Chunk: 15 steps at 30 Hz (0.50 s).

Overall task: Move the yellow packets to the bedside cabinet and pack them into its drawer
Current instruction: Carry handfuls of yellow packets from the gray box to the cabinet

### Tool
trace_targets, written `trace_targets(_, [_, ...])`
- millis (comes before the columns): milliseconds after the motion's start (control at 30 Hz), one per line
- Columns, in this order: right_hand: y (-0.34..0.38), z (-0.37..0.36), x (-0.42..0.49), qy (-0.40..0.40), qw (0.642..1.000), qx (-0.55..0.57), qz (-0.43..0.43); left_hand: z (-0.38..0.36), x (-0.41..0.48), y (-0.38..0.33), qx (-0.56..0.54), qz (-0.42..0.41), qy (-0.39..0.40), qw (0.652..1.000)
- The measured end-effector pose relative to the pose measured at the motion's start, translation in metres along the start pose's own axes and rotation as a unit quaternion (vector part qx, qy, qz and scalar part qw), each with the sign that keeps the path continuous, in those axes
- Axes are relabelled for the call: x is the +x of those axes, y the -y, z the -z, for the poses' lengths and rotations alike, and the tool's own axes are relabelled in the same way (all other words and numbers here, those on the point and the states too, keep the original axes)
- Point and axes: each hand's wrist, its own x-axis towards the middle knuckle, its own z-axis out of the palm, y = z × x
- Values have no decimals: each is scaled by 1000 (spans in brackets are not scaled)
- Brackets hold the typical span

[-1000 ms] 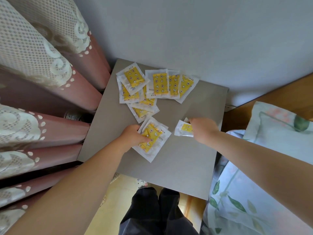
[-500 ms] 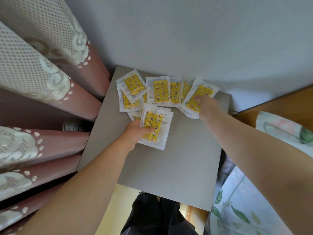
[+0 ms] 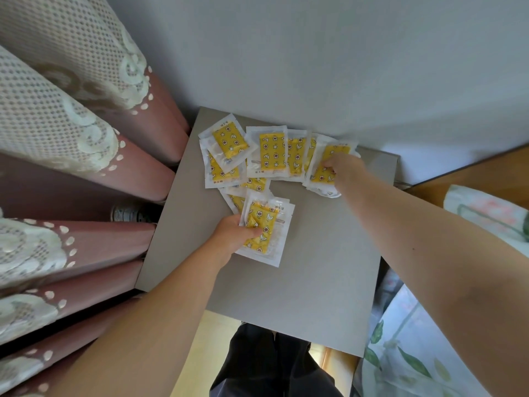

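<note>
Several yellow packets in clear wrappers lie spread along the far edge of the grey bedside cabinet top (image 3: 329,267). My left hand (image 3: 232,236) grips a small stack of packets (image 3: 267,227) near the middle of the top, thumb over the yellow print. My right hand (image 3: 343,167) reaches to the far right corner and pinches another packet (image 3: 329,161) that lies over the row there. A loose group of packets (image 3: 229,144) sits at the far left, and more (image 3: 272,153) lie in the middle of the row. No drawer shows.
Pink curtains with lace trim (image 3: 71,167) hang close along the cabinet's left side. A white wall (image 3: 315,53) stands right behind it. A bed with a floral pillow (image 3: 486,213) and a wooden headboard (image 3: 472,173) lies to the right. My dark trousers (image 3: 272,362) show below.
My right hand has carried its packet from the middle of the top to the far right end of the row. My left hand has slid its stack slightly toward the far pile.
</note>
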Motion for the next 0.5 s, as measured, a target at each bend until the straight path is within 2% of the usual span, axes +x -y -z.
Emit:
trace_targets(167, [-23, 27, 5, 65, 994, 67, -48, -2, -3, 7, 4, -1, 6, 1000])
trace_targets(333, [-47, 63, -3, 153, 970, 175, -75, -6, -6, 13, 20, 9, 5, 1000])
trace_targets(500, [-79, 85, -13, 180, 942, 263, -107, -11, -11, 19, 22, 16, 4, 1000])
